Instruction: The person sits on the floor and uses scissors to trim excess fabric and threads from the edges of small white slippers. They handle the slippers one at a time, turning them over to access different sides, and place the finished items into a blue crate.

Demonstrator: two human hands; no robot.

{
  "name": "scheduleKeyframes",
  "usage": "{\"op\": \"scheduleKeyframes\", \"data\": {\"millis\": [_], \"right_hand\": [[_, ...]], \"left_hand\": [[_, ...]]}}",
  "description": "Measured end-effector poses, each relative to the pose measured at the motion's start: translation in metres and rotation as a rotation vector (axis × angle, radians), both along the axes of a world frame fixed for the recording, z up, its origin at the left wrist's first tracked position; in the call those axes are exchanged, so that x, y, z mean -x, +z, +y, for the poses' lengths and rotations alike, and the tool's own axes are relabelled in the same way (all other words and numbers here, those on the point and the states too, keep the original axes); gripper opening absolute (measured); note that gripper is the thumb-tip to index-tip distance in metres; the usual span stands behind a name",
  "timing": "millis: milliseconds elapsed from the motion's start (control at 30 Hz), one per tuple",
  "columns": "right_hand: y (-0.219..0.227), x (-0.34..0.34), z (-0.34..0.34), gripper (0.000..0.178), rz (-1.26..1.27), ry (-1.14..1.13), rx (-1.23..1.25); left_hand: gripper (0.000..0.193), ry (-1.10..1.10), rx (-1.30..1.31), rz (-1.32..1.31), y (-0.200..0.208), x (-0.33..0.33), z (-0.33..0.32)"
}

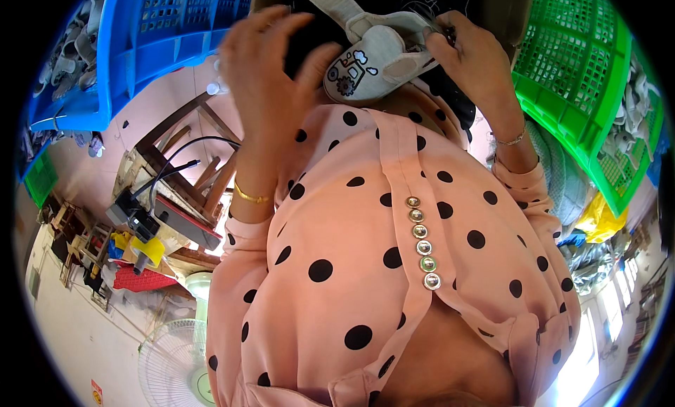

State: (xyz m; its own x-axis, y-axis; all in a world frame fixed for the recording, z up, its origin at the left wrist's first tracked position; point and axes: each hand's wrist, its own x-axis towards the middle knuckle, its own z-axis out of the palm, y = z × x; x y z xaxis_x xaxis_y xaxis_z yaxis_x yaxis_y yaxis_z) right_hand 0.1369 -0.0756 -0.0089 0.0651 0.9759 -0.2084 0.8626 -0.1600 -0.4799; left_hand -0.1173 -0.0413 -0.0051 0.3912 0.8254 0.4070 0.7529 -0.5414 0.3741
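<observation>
A light grey fabric shoe upper [384, 45] with a strap and a dark tractor drawing lies in front of my body at the top of the view. My right hand [472, 55] is closed on its right end, thumb and fingers pinching the edge. Something small and dark shows by those fingertips, too unclear to name. Loose threads [422, 5] stick up beside the upper. To the left of the upper, my left hand [264, 73] is raised and slightly blurred, its fingers apart and holding nothing.
A blue plastic basket [116, 55] stands at the left, and a green one [569, 69] at the right. Grey shoe pieces [622, 136] lie beyond the green basket's side. A wooden stool [193, 150], a black cable [169, 169] and a fan [172, 361] are at the left.
</observation>
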Motion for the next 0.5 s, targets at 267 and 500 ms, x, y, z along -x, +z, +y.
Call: {"op": "scheduleKeyframes", "data": {"millis": [267,500], "right_hand": [[-0.001,0.000,0.003,0.032,0.011,0.003,0.021],[0.000,0.010,0.008,0.029,-0.010,-0.058,0.005]], "left_hand": [[0.016,-0.217,0.144,-0.162,-0.004,-0.029,-0.021],[0.013,-0.046,0.873,-0.638,-0.007,-0.026,-0.016]]}}
